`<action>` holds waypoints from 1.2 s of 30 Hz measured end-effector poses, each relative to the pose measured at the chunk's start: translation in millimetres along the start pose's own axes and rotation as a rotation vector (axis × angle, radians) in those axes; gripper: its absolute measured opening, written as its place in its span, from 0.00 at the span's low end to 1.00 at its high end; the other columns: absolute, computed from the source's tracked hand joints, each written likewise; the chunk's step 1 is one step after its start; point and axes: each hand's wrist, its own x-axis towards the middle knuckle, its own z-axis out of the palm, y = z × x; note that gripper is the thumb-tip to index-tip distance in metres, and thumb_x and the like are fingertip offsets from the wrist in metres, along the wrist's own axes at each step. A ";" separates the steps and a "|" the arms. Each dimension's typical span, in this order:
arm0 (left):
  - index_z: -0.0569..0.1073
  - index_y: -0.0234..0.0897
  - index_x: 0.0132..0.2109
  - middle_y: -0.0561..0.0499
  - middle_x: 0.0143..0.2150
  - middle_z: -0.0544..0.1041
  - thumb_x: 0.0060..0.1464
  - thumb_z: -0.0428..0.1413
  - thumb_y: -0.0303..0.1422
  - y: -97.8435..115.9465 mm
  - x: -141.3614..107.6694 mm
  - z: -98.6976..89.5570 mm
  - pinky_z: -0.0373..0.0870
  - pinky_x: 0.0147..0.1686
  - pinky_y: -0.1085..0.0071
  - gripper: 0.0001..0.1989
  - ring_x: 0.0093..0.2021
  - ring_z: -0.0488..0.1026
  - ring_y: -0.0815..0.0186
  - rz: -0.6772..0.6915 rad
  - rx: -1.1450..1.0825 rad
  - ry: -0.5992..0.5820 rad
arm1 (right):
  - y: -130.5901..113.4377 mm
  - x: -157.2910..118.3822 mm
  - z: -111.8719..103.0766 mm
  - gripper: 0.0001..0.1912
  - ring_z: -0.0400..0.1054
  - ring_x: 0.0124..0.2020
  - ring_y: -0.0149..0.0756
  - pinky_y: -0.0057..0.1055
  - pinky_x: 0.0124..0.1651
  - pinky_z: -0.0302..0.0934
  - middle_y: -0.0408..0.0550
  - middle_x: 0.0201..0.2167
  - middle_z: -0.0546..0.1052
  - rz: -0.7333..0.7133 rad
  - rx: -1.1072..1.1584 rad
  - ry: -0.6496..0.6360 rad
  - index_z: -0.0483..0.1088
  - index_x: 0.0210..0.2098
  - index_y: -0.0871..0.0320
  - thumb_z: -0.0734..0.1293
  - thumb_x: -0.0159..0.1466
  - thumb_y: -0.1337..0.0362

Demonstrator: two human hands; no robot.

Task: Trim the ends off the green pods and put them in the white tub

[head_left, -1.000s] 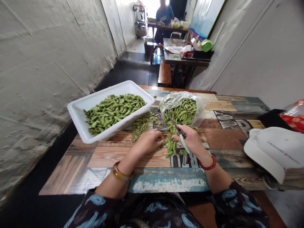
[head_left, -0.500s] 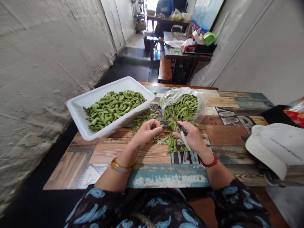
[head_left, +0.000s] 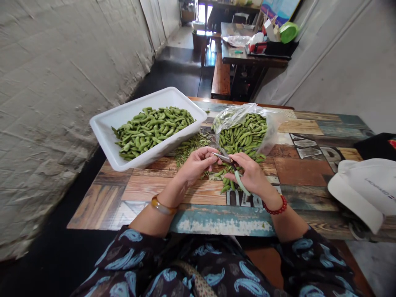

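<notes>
My left hand [head_left: 199,163] is pinched closed at the middle of the table, its fingertips around an edamame pod that they mostly hide. My right hand [head_left: 251,172] grips scissors [head_left: 241,183] with pale green handles, the blades pointing left at my left fingertips. Loose edamame pods [head_left: 227,186] lie on the table below the blades. Just beyond my hands, a clear plastic bag [head_left: 274,126] lies open with many pods inside. To the left, a white plastic tub [head_left: 103,142] holds a heap of pods [head_left: 154,130]. Small green trimmings [head_left: 190,148] are scattered beside the tub.
A white cap [head_left: 365,185] rests at the right of the patchwork-patterned table [head_left: 198,192]. A black object [head_left: 375,146] sits behind it. Farther off stand a bench [head_left: 221,76] and another table with a green bowl [head_left: 288,32]. A rough white wall [head_left: 62,82] runs along the left.
The scissors have swung left, bringing their blades to my left fingertips. The two hands are closer together. The view has tilted down, and the person at the back has left the frame.
</notes>
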 end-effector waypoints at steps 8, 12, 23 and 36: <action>0.76 0.32 0.37 0.49 0.33 0.80 0.45 0.69 0.37 -9.4 0.5 -0.7 0.68 0.31 0.75 0.16 0.31 0.74 0.70 -0.010 0.036 -0.001 | -1.2 -1.5 2.9 0.25 0.72 0.44 0.45 0.42 0.46 0.70 0.53 0.46 0.74 0.009 0.004 -0.042 0.67 0.57 0.55 0.73 0.62 0.58; 0.77 0.32 0.37 0.48 0.35 0.80 0.46 0.68 0.38 -9.7 0.1 -1.3 0.71 0.37 0.71 0.15 0.33 0.75 0.67 0.000 0.088 -0.006 | -1.6 -2.0 3.3 0.26 0.72 0.43 0.44 0.41 0.45 0.70 0.53 0.45 0.74 0.003 0.004 -0.043 0.67 0.57 0.55 0.72 0.62 0.56; 0.80 0.33 0.38 0.47 0.36 0.79 0.49 0.66 0.38 -4.2 -1.1 -1.0 0.70 0.39 0.70 0.13 0.35 0.74 0.66 0.064 0.184 -0.016 | -1.1 -2.2 1.5 0.21 0.69 0.31 0.38 0.35 0.37 0.67 0.49 0.36 0.74 -0.004 -0.048 -0.057 0.70 0.54 0.54 0.71 0.64 0.55; 0.69 0.35 0.34 0.57 0.25 0.72 0.44 0.68 0.38 0.7 1.4 -1.7 0.54 0.21 0.80 0.17 0.20 0.61 0.78 -0.027 -0.013 0.131 | 3.9 -1.7 1.7 0.24 0.73 0.40 0.44 0.41 0.43 0.71 0.54 0.43 0.76 0.043 -0.094 0.116 0.69 0.54 0.57 0.71 0.63 0.53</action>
